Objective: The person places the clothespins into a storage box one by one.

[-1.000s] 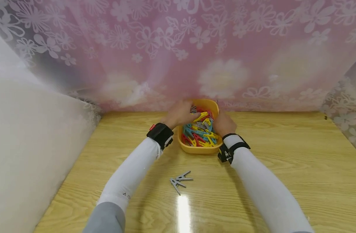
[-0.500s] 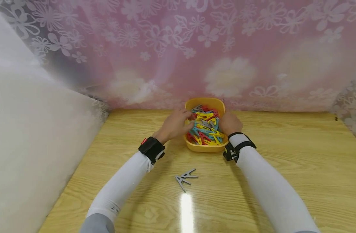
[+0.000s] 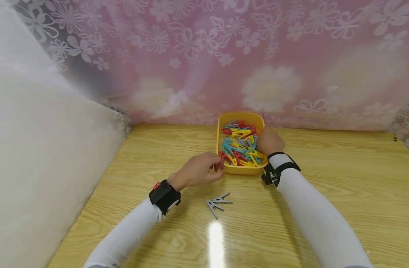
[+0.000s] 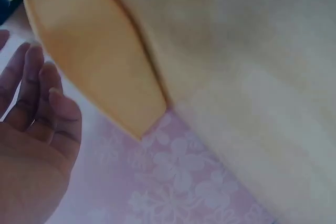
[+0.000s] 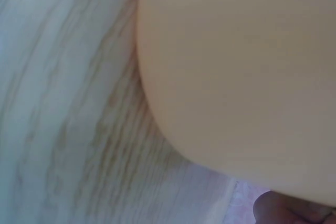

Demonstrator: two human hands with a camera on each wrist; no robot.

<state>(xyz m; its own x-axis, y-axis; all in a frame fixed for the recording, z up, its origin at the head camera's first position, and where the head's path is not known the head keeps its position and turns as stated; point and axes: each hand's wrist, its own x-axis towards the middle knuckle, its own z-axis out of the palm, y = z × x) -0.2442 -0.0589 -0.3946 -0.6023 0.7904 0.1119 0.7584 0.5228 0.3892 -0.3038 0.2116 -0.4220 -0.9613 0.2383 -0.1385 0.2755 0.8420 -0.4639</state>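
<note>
A yellow plastic basket (image 3: pixel 242 170) full of plastic clothespins (image 3: pixel 239 145) in red, yellow, blue and grey stands at the back of the table. My right hand (image 3: pixel 270 141) grips its right rim; most of those fingers are hidden in the head view, and a bit of the hand (image 5: pixel 291 211) shows below the basket wall (image 5: pixel 236 77) in the right wrist view. Just off the front left corner is my left hand (image 3: pixel 202 169), holding nothing. Its fingers (image 4: pixel 39 82) are loosely bent in the left wrist view. Two grey clothespins (image 3: pixel 217 203) lie on the table in front of the basket.
The wooden table (image 3: pixel 341 193) meets a pink flowered curtain (image 3: pixel 197 74) right behind the basket. A white sheet (image 3: pixel 40 149) rises along the left side. Light glares off the table (image 3: pixel 216 242) near the front.
My left hand has come out of the basket and moved back toward me, past its front left corner. The right hand stays at the right rim. The view has shifted slightly left.
</note>
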